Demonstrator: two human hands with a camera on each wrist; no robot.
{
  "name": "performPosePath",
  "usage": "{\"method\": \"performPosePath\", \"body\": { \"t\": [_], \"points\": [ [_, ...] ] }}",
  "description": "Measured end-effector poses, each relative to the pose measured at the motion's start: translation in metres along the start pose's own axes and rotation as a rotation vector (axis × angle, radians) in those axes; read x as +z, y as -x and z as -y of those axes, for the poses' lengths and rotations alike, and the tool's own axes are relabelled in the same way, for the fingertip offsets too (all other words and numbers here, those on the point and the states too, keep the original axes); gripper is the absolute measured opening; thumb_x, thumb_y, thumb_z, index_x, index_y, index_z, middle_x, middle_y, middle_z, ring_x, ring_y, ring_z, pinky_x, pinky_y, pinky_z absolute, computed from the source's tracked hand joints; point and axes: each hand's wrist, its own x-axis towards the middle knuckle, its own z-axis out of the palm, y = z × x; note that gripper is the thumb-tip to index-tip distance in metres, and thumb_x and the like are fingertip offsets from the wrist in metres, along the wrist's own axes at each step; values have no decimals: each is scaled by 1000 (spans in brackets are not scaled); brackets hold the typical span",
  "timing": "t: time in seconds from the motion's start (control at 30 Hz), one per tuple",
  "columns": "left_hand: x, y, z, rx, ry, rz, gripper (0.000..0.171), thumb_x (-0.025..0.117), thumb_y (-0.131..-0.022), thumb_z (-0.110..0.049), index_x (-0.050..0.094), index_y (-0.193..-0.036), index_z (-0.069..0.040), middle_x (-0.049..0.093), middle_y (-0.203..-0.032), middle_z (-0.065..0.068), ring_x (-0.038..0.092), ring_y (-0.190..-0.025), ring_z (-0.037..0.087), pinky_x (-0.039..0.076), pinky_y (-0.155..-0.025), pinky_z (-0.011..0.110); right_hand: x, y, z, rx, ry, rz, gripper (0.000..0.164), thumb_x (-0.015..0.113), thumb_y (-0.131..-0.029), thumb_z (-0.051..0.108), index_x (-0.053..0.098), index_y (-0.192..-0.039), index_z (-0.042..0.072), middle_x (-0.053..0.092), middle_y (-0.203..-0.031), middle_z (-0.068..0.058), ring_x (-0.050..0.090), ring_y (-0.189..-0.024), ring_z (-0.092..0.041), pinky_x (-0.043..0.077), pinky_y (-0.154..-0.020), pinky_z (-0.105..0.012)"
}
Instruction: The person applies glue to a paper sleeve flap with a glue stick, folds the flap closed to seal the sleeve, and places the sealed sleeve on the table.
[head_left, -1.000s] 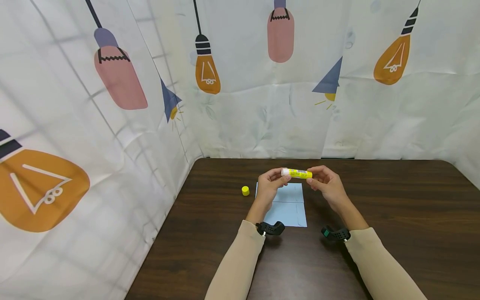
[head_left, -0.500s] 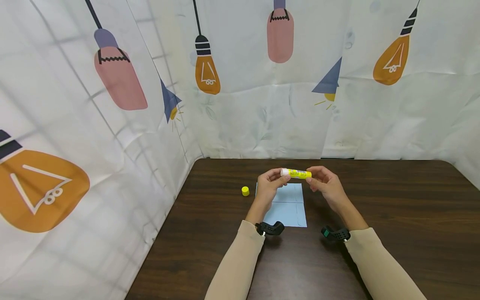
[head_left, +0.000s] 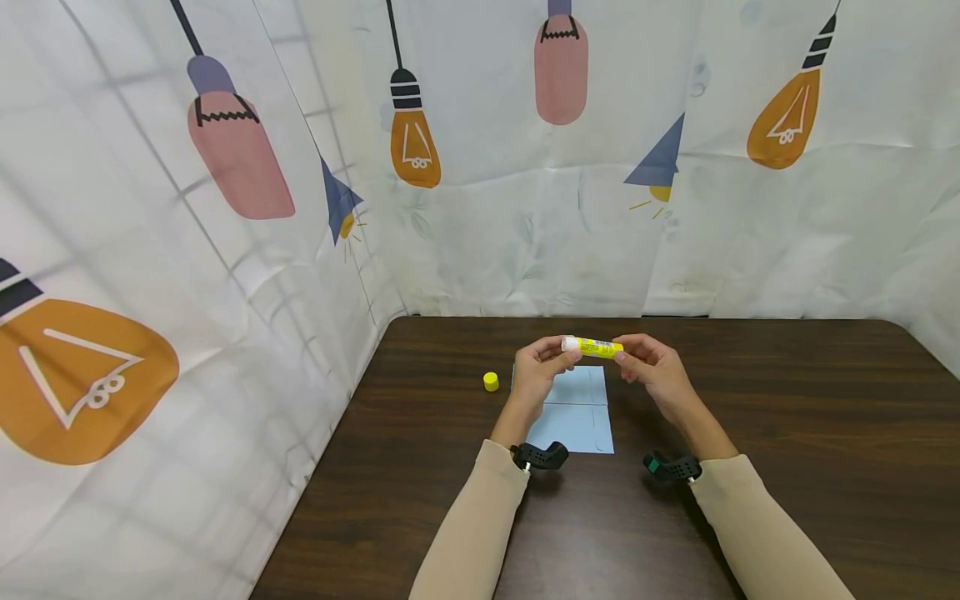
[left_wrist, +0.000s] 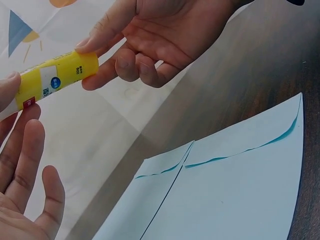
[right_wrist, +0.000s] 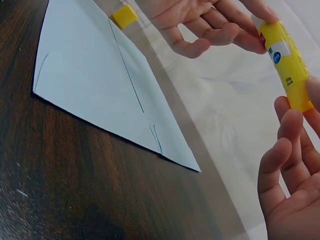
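A yellow glue stick [head_left: 597, 347] with a white end is held level above the table, between both hands. My left hand [head_left: 534, 379] pinches its white end between thumb and fingers. At the yellow base end, my right hand [head_left: 660, 375] grips it with thumb and fingertips, as the left wrist view also shows on the glue stick [left_wrist: 60, 75]. Beneath the hands lie light blue paper pieces [head_left: 573, 425], with a dark line across the middle and curved slits or marks near the edges. Left of the paper stands the yellow cap [head_left: 491, 382], off the stick.
The dark wooden table [head_left: 795, 450] reaches back to a white curtain [head_left: 480, 242] printed with lamps. Another stretch of curtain runs along the table's left side. Each wrist wears a black band [head_left: 540, 457].
Both hands keep their hold on the glue stick, with only very slight shifts of the fingers. The paper and cap stay where they were.
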Motion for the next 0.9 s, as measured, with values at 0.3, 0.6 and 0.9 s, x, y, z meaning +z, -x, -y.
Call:
{"method": "performPosePath", "body": {
  "t": [0.3, 0.6, 0.9],
  "points": [
    [-1, 0, 1, 1, 6, -2, 32, 81, -89, -16, 74, -117, -3, 78, -105, 11, 69, -76, 11, 59, -90, 45, 1, 0, 1, -35, -6, -23, 32, 71, -97, 12, 63, -125, -2, 70, -94, 15, 60, -74, -9, 53, -67, -20],
    [-1, -1, 1, -6, 4, -6, 32, 81, -89, -17, 74, -117, -4, 78, -104, 10, 68, -75, 10, 59, -89, 45, 1, 0, 1, -47, -5, -47, 38, 74, -94, 8, 61, -126, -7, 69, -93, 10, 59, -74, -9, 52, -66, -19],
    [1, 0, -1, -8, 8, -7, 31, 81, -89, -17, 74, -116, -4, 78, -102, 10, 68, -74, 10, 57, -77, 26, 0, 1, 0, -65, 13, -58, 35, 75, -93, 8, 63, -123, -5, 68, -91, 9, 56, -73, -10, 51, -65, -24]
  ]
}}
